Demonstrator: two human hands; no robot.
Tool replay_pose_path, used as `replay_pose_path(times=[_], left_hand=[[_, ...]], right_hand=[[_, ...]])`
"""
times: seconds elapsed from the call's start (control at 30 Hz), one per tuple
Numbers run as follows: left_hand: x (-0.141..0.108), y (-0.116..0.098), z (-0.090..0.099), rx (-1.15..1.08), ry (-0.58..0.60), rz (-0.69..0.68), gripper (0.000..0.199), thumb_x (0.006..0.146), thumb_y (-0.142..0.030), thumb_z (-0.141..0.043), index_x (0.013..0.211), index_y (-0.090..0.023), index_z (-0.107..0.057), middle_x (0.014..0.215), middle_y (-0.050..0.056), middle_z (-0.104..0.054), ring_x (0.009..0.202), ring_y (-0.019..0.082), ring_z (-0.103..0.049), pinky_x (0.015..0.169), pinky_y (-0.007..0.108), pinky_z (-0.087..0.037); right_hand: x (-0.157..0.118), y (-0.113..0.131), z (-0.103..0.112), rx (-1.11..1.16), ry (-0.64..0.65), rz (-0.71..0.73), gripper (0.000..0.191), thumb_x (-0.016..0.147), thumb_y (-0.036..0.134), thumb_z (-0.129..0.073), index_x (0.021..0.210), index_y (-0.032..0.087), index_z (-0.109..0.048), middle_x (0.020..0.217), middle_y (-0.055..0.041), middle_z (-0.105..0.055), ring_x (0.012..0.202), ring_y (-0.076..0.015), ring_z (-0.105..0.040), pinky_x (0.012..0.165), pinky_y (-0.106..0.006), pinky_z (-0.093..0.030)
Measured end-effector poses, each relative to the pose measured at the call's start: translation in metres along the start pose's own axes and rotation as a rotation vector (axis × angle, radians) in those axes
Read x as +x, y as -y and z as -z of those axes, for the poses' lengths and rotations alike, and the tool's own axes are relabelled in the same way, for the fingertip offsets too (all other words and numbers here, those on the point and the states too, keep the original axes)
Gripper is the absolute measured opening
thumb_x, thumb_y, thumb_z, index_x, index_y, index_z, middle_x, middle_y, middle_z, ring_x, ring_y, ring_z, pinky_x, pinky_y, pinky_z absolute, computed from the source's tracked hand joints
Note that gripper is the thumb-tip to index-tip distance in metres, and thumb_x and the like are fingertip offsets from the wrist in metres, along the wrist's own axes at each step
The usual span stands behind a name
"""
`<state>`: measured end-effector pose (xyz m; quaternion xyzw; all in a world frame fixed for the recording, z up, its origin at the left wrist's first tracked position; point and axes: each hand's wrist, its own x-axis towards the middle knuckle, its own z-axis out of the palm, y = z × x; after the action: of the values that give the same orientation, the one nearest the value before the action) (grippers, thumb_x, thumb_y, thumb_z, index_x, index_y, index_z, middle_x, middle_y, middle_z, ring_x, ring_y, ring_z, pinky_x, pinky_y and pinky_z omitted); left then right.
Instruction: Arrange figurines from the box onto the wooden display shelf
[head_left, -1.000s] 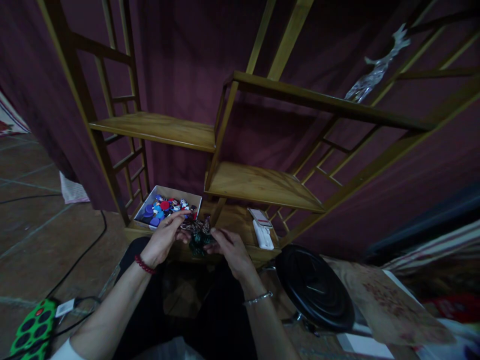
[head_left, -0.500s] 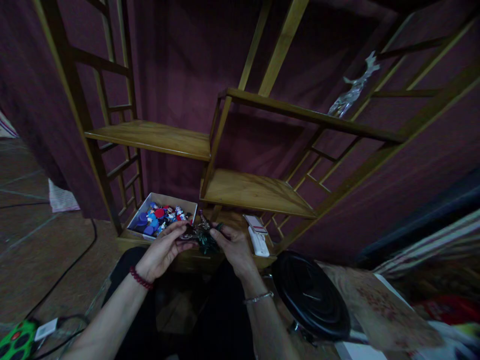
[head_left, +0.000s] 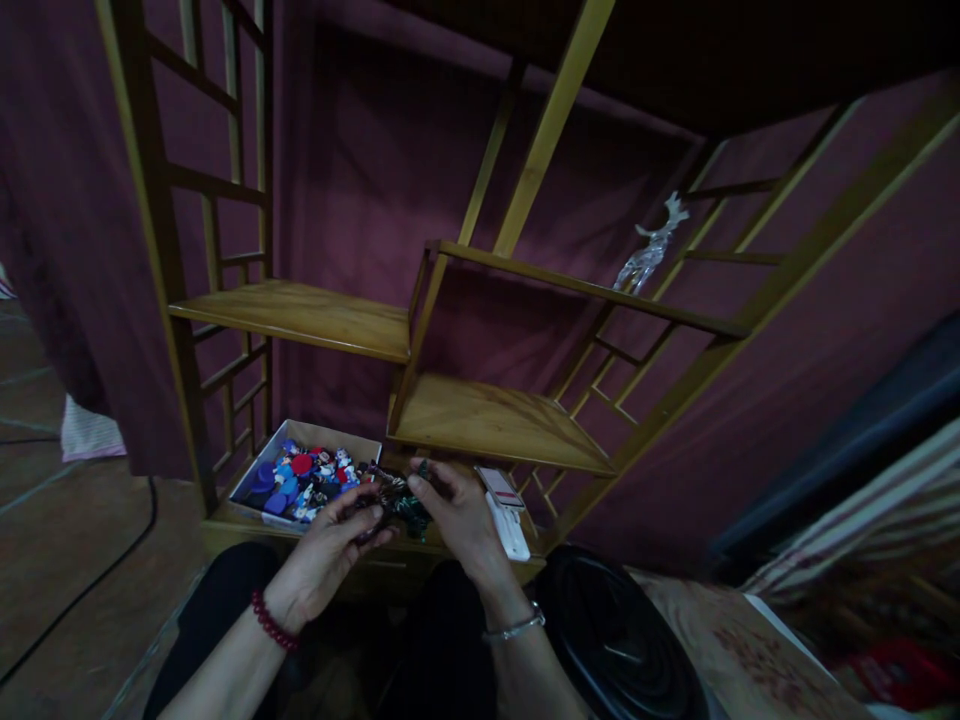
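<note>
My left hand (head_left: 334, 545) and my right hand (head_left: 459, 515) meet in front of the wooden shelf's base. Between them is a small dark figurine (head_left: 409, 508) with green and brownish parts; its exact shape is hard to make out in the dim light. Left fingers and thumb close on its left side, while the right thumb and fingers pinch its right side. Just beyond my left hand stands an open white box (head_left: 251, 500) full of small blue, red and white figures (head_left: 319, 480). To the right of my right hand lie white flat items (head_left: 506, 510).
A wooden display shelf (head_left: 300, 315) with stepped boards rises in front of me. On its upper right board stands a clear deer figurine (head_left: 649, 250). A black round stool seat (head_left: 615, 640) is at my right, a black cable (head_left: 97, 590) on the floor at left.
My view has tilted upward, so the shelf and box appear lower in the frame. Both hands still hold the dark figurine, with the left hand turned slightly more palm-up.
</note>
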<state>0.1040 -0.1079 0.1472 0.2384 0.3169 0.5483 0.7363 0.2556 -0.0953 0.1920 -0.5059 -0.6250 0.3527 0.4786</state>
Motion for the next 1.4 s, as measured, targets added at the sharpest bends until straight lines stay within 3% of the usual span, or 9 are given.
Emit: replay_pose_path(times=[0.27, 0.53, 0.67, 0.9, 1.1, 1.4], left_hand=[[0.005, 0.005, -0.026, -0.235, -0.136, -0.08, 0.022, 0.068, 0.001, -0.057, 0.084, -0.015, -0.06, 0.087, 0.004, -0.067, 0.078, 0.016, -0.065, 0.074, 0.029, -0.054], [0.004, 0.011, -0.05, -0.352, -0.149, -0.095, 0.022, 0.073, 0.002, -0.052, 0.082, -0.016, -0.06, 0.087, 0.001, -0.067, 0.079, 0.014, -0.065, 0.075, 0.027, -0.054], [0.004, 0.015, -0.059, -0.414, -0.139, -0.123, 0.022, 0.073, 0.001, -0.052, 0.083, -0.017, -0.06, 0.088, 0.0, -0.067, 0.082, 0.014, -0.064, 0.076, 0.028, -0.054], [-0.001, 0.022, -0.077, -0.289, -0.124, -0.098, 0.024, 0.069, -0.004, -0.06, 0.087, -0.019, -0.06, 0.092, 0.001, -0.067, 0.079, 0.013, -0.064, 0.068, 0.021, -0.053], [0.001, 0.027, -0.088, -0.214, -0.086, -0.067, 0.023, 0.066, -0.007, -0.065, 0.084, -0.021, -0.06, 0.086, -0.002, -0.066, 0.071, 0.009, -0.063, 0.062, 0.017, -0.05], [0.003, 0.028, -0.106, -0.028, -0.039, -0.144, 0.033, 0.053, -0.019, -0.076, 0.083, -0.019, -0.061, 0.084, 0.002, -0.066, 0.081, 0.014, -0.061, 0.069, 0.021, -0.047]], right_hand=[[-0.011, 0.001, -0.003, 0.137, -0.189, -0.025, 0.049, 0.07, 0.04, -0.062, 0.114, 0.02, -0.055, 0.114, -0.0061, -0.059, 0.107, -0.0208, -0.052, 0.092, -0.034, -0.042], [-0.022, -0.013, -0.005, 0.38, -0.256, -0.026, 0.052, 0.079, 0.045, -0.05, 0.127, 0.028, -0.04, 0.127, -0.002, -0.049, 0.116, -0.0178, -0.045, 0.095, -0.032, -0.038], [-0.025, -0.026, -0.009, 0.482, -0.262, 0.03, 0.051, 0.081, 0.047, -0.047, 0.127, 0.027, -0.04, 0.132, -0.0021, -0.043, 0.124, -0.0175, -0.035, 0.1, -0.033, -0.033], [-0.025, -0.008, -0.002, 0.42, -0.27, 0.09, 0.069, 0.073, 0.039, -0.06, 0.133, 0.024, -0.03, 0.113, -0.0058, -0.058, 0.109, -0.0197, -0.05, 0.092, -0.034, -0.042], [-0.017, -0.007, 0.009, 0.42, -0.404, 0.028, 0.062, 0.073, 0.035, -0.06, 0.128, 0.022, -0.037, 0.114, -0.0063, -0.058, 0.099, -0.0191, -0.056, 0.087, -0.032, -0.045], [-0.014, -0.006, 0.027, 0.515, -0.443, 0.059, 0.063, 0.07, 0.039, -0.063, 0.127, 0.024, -0.039, 0.106, -0.005, -0.062, 0.094, -0.0194, -0.059, 0.081, -0.03, -0.048]])
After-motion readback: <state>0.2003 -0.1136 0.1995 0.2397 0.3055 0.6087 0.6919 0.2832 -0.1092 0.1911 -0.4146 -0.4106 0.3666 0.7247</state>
